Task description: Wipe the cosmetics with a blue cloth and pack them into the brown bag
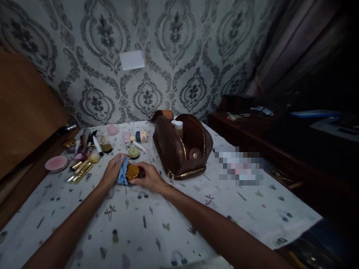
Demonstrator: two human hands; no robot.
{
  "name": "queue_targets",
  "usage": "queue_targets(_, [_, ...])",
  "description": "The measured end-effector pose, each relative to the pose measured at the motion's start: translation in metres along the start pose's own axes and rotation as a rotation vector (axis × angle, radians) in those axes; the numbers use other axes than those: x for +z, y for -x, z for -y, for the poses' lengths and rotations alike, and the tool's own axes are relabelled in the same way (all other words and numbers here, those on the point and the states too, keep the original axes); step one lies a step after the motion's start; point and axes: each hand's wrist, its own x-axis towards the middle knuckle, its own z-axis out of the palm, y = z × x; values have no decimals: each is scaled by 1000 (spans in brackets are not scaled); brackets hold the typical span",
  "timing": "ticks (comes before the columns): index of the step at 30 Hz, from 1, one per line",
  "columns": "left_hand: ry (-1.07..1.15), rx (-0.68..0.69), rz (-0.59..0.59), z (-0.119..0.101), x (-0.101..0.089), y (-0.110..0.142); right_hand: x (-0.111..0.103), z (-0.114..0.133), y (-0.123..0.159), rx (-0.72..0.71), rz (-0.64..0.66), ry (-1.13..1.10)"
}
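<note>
The left hand [113,172] grips a bunched blue cloth [122,172] at the left edge of the amber container [132,172]; the right hand [149,177] closes its fingers around the right side. The container lies between the 2 hands. Caution: a slack right grip could drop it onto the tablecloth [131,231]. Its round face points upward; no long axis is discernible.

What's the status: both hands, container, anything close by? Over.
Left grip: blue cloth. Right grip: amber-topped container, against cloth. Close beyond: green-topped jar.
</note>
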Motion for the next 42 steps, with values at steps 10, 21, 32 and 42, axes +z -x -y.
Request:
queue_targets(10, [-175, 331, 54, 13, 12, 12, -4, 11, 1, 112, -77, -485])
queue_targets(21, [-434, 558, 67, 13, 14, 11, -8, 5, 0, 155, -148, -679])
queue_targets(32, [-357, 650, 102, 14, 14, 14, -10, 13, 2, 189, -134, -656])
queue_targets(42, [-538, 738, 71, 12, 14, 21, -9, 9, 1, 204, -162, -614])
